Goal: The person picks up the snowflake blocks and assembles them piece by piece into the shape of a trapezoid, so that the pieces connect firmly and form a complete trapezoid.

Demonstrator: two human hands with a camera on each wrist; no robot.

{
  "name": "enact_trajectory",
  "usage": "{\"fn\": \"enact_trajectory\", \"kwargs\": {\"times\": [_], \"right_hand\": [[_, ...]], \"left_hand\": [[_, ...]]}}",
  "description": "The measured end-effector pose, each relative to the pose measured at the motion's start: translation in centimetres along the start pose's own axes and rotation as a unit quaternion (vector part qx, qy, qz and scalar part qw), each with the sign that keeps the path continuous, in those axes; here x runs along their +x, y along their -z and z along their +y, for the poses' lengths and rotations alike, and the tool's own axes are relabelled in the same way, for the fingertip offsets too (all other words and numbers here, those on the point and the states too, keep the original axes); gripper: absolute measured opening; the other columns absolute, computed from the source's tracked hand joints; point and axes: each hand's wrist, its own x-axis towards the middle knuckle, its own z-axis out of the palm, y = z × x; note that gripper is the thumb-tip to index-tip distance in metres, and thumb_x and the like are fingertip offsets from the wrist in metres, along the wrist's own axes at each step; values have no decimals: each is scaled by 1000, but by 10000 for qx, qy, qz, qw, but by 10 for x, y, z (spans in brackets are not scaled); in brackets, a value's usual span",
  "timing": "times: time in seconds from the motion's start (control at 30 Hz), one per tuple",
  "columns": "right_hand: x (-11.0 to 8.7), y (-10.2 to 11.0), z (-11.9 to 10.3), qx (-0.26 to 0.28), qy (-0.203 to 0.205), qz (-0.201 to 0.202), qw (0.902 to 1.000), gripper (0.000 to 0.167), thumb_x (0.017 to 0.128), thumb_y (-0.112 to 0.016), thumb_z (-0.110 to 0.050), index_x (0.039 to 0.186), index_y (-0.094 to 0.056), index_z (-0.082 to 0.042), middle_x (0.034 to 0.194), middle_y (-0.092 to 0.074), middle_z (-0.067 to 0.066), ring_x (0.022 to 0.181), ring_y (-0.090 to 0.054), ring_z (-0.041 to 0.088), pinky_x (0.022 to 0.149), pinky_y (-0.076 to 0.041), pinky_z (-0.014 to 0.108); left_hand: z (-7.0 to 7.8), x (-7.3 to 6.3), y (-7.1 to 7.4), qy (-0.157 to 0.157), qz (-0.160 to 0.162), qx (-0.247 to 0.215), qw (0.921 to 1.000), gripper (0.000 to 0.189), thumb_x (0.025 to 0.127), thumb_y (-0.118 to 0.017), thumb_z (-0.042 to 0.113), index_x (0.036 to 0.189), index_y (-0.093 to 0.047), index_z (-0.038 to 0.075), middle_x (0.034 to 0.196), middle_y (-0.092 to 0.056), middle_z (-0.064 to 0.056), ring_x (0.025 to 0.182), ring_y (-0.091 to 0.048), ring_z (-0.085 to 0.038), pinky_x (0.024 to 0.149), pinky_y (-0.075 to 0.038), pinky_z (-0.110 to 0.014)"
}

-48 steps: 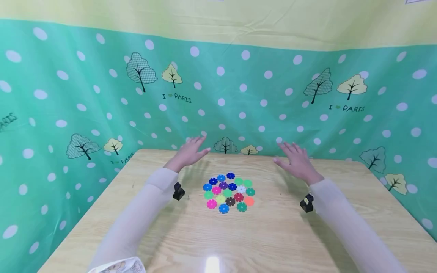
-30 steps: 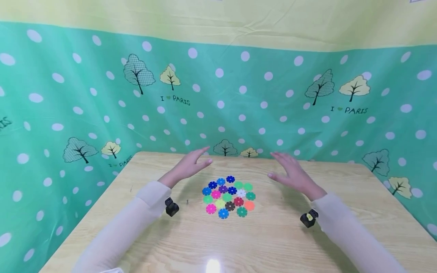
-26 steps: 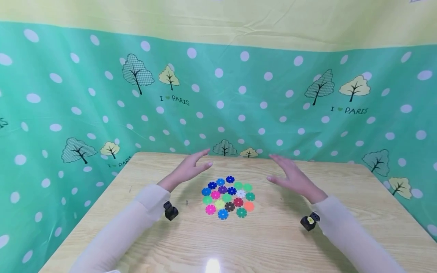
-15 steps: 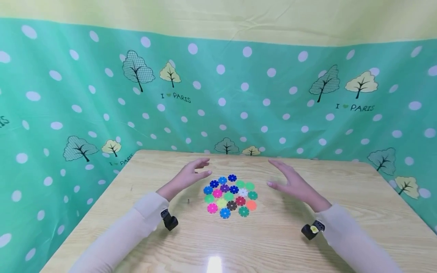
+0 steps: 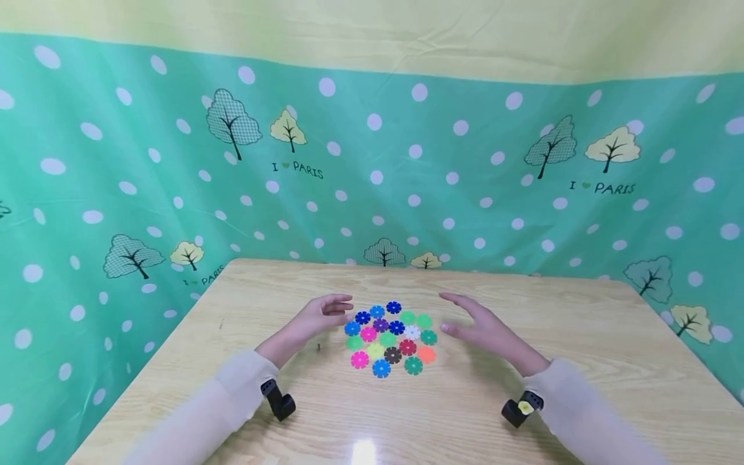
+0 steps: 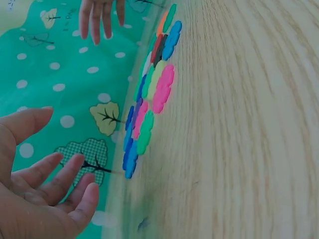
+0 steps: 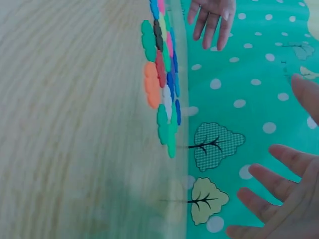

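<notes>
Several flat, notched plastic discs in many colours lie as a loose cluster on the wooden table, among them a black disc (image 5: 392,355), an orange disc (image 5: 427,354) and a pink disc (image 6: 163,88). My left hand (image 5: 316,319) hovers just left of the cluster, fingers loosely bent and holding nothing. On the other side my right hand (image 5: 482,328) is held above the table, its fingers extended and thumb apart, with nothing in it. The left wrist view shows the left palm (image 6: 40,199) facing the discs; the right fingers (image 7: 274,181) are spread in the right wrist view.
The wooden table (image 5: 372,413) reaches back to a green dotted curtain (image 5: 349,161) printed with trees. A black wrist camera (image 5: 279,400) hangs at the left cuff, another black camera (image 5: 521,409) at the right. A small dark mark (image 5: 318,347) shows left of the discs.
Both hands have come lower and nearer to me, and closer in to the discs from either side. The left fingers have bent more. The discs have stayed in place.
</notes>
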Motion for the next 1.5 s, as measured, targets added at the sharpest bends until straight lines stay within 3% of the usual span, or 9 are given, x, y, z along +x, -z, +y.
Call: {"fn": "enact_trajectory", "kwargs": {"times": [0.27, 0.57, 0.8, 1.2, 1.5], "right_hand": [[0, -14, 2, 511, -88, -334, 9981, 58, 91, -62, -29, 140, -41, -7, 142, -44, 14, 130, -37, 42, 104, -27, 64], [1, -20, 1, 1288, -360, -599, 9892, 56, 89, -65, -25, 137, -44, -3, 138, -47, 18, 129, -38, 41, 107, -27, 59], [2, -23, 7, 1693, -788, -703, 9799, 55, 87, -68, -22, 135, -46, -5, 137, -48, 15, 129, -38, 40, 104, -34, 56], [12, -26, 22, 1960, -840, -832, 9735, 61, 80, -73, -13, 132, -46, 4, 132, -51, 21, 122, -46, 39, 104, -37, 50], [17, -31, 31, 1916, -789, -888, 9743, 57, 79, -72, -8, 128, -49, 6, 127, -54, 21, 116, -51, 35, 101, -42, 44]], "left_hand": [[-7, 0, -2, 209, 217, -502, 9983, 51, 87, -62, 3, 135, -45, 0, 133, -52, -18, 124, -46, -36, 100, -45, -40], [-16, 4, -5, 333, 178, -784, 9962, 56, 80, -64, -7, 133, -44, -7, 132, -50, -24, 121, -47, -37, 98, -46, -35], [-22, 6, -8, 274, 137, -634, 9975, 59, 78, -66, -11, 133, -43, -8, 133, -50, -24, 123, -46, -38, 102, -42, -38], [-29, 10, -7, 248, 327, -215, 9989, 50, 73, -67, -11, 122, -58, -2, 123, -60, -16, 115, -55, -31, 94, -49, -33], [-36, 12, -2, 70, 208, 163, 9996, 45, 76, -68, -6, 120, -60, 0, 121, -62, -13, 110, -57, -27, 91, -50, -32]]}}
